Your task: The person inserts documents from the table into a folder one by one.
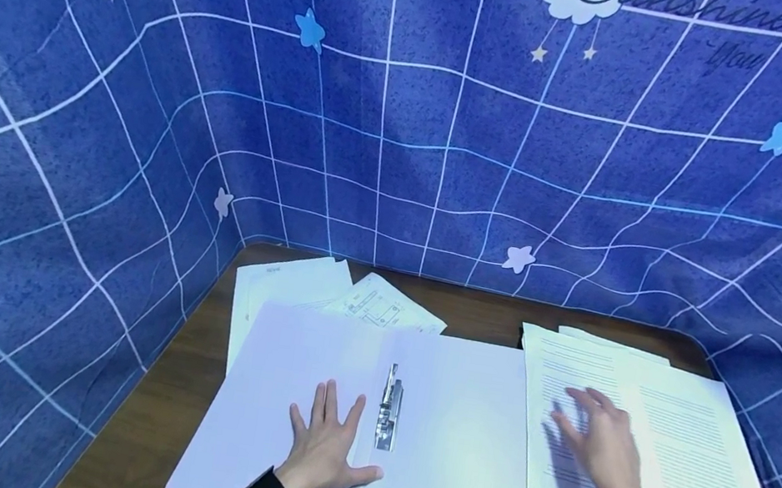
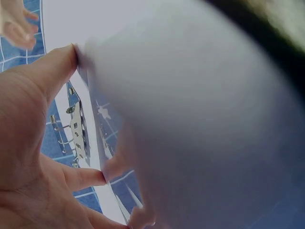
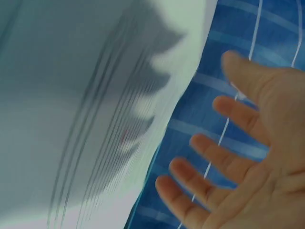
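A white folder (image 1: pixel 461 432) lies spread flat on the table, with a metal lever clip (image 1: pixel 389 412) near its spine. My left hand (image 1: pixel 322 449) rests on the folder's left cover, fingers spread and thumb reaching toward the spine. In the left wrist view, the left hand's fingertips touch the glossy cover, and the clip (image 2: pixel 77 129) shows beyond them. Over on the right, my right hand (image 1: pixel 603 449) hovers above printed sheets (image 1: pixel 693 458), casting a shadow on them. In the right wrist view the right hand (image 3: pixel 248 157) has loosely extended fingers, apart from the paper (image 3: pixel 95 143).
Behind the folder's left part lie loose sheets (image 1: pixel 286 287) and a page with a line drawing (image 1: pixel 389 304). The brown tabletop (image 1: pixel 141 417) shows along the left side. A blue gridded cloth (image 1: pixel 408 128) hangs around the table's back and sides.
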`<state>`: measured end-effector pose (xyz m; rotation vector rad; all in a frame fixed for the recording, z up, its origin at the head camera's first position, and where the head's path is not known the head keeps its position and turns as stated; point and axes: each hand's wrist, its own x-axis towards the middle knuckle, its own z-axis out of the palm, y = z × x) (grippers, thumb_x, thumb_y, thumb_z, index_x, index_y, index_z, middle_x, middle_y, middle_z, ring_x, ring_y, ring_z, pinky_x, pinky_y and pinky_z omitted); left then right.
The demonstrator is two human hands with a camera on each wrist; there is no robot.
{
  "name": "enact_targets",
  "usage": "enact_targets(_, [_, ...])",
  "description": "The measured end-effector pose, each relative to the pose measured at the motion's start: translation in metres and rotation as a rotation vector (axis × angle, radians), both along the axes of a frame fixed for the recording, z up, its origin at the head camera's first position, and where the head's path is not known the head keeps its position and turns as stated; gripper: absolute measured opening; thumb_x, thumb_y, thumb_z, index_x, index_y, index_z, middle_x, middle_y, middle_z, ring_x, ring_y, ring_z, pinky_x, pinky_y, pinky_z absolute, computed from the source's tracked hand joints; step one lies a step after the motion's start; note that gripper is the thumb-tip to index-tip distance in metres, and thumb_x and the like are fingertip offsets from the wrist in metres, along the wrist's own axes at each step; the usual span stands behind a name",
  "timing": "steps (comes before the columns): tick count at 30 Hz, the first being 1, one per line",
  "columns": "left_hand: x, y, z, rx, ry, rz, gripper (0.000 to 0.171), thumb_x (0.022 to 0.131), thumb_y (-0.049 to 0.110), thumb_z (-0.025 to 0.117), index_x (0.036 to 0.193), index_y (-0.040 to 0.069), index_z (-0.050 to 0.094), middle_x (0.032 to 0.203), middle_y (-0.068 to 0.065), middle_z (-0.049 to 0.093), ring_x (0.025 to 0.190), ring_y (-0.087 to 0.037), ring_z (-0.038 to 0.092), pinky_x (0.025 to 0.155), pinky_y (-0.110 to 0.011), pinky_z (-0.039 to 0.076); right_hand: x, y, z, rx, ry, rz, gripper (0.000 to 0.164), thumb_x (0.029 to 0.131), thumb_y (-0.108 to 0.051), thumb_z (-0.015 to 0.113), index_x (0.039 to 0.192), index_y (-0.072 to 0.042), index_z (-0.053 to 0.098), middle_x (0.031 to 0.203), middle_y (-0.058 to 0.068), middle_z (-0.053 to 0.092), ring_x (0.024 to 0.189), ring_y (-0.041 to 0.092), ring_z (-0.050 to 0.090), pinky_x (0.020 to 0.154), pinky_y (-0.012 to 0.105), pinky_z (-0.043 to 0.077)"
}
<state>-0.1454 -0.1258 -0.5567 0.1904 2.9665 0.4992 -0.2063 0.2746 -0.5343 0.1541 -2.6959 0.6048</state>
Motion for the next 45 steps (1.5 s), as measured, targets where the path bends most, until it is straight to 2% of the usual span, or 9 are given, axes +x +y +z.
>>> enact_targets(3, [0.0,-0.001,0.0,-0.003,0.002,-0.003,0.112,0.071,0.076,0.077,0.155,0.009,0.046,0.16,-0.042,0.014,0.149,-0.06,0.008,0.102,-0.088,0.005,-0.002,0.026,-0.001,0.052,-0.103,-0.166,0.051,0.085,-0.022,0.083,0.126,0.004,0.066,0.128,0.041,0.054,0.11,0.063,0.052,0.085,0.071,0.043])
enact_targets(6, [-0.001,-0.002,0.0,-0.006,0.004,-0.005,0.112,0.071,0.076,0.077,0.155,0.009,0.046,0.16,-0.042,0.014,0.149,-0.06,0.008,0.102,-0.088,0.004,-0.002,0.047,0.0,0.053,-0.247,-0.285,0.056,0.088,-0.024,0.079,0.132,0.005,0.058,0.13,0.044,0.048,0.111,0.066,0.046,0.082,0.07,0.042])
enact_targets(11, [-0.002,-0.004,0.0,-0.01,0.016,-0.008,0.112,0.07,0.077,0.076,0.155,0.009,0.046,0.16,-0.043,0.014,0.148,-0.061,0.009,0.102,-0.089,0.005,0.0,0.068,-0.001,-0.018,-0.446,-0.377,0.063,0.092,-0.029,0.072,0.141,0.003,0.047,0.128,0.045,0.043,0.107,0.069,0.042,0.076,0.07,0.044])
enact_targets(16, [-0.001,-0.004,0.0,-0.008,0.026,-0.01,0.112,0.07,0.077,0.077,0.154,0.009,0.046,0.159,-0.043,0.015,0.148,-0.062,0.01,0.101,-0.089,0.005,0.0,0.072,-0.004,-0.043,-0.514,-0.419,0.065,0.093,-0.03,0.072,0.143,0.002,0.045,0.127,0.044,0.044,0.112,0.068,0.042,0.078,0.071,0.046])
enact_targets(24, [-0.001,-0.005,0.0,-0.003,0.014,-0.008,0.113,0.071,0.077,0.076,0.155,0.009,0.046,0.16,-0.043,0.014,0.148,-0.061,0.009,0.101,-0.089,0.005,-0.001,0.068,-0.006,-0.036,-0.536,-0.454,0.063,0.091,-0.022,0.076,0.143,0.001,0.047,0.126,0.041,0.047,0.115,0.065,0.045,0.077,0.07,0.048])
enact_targets(32, [-0.002,-0.005,-0.004,0.001,0.019,-0.008,0.112,0.072,0.076,0.076,0.155,0.009,0.045,0.16,-0.043,0.014,0.148,-0.062,0.009,0.101,-0.089,0.005,-0.001,0.067,-0.008,-0.023,-0.504,-0.467,0.063,0.089,-0.018,0.077,0.141,0.002,0.048,0.124,0.04,0.047,0.113,0.064,0.046,0.075,0.069,0.049])
enact_targets(36, [-0.001,-0.005,-0.006,0.007,0.024,-0.012,0.112,0.071,0.076,0.077,0.155,0.009,0.045,0.159,-0.043,0.014,0.148,-0.062,0.009,0.1,-0.089,0.004,-0.001,0.069,-0.01,-0.022,-0.46,-0.459,0.06,0.089,-0.013,0.075,0.14,0.003,0.049,0.119,0.041,0.048,0.109,0.063,0.049,0.07,0.066,0.05])
enact_targets(41, [-0.001,-0.005,-0.006,0.009,0.043,-0.017,0.111,0.072,0.076,0.076,0.155,0.009,0.045,0.159,-0.044,0.015,0.147,-0.062,0.01,0.1,-0.089,0.005,0.0,0.075,-0.011,-0.056,-0.37,-0.425,0.055,0.086,0.0,0.069,0.137,0.005,0.05,0.106,0.039,0.055,0.093,0.059,0.057,0.06,0.058,0.049])
enact_targets(45, [0.001,-0.005,-0.004,0.02,0.058,-0.025,0.111,0.073,0.075,0.076,0.155,0.007,0.045,0.158,-0.045,0.016,0.147,-0.062,0.011,0.1,-0.09,0.006,-0.001,0.078,-0.01,-0.065,-0.3,-0.419,0.047,0.084,0.004,0.064,0.13,0.01,0.055,0.098,0.035,0.065,0.085,0.055,0.062,0.061,0.057,0.048])
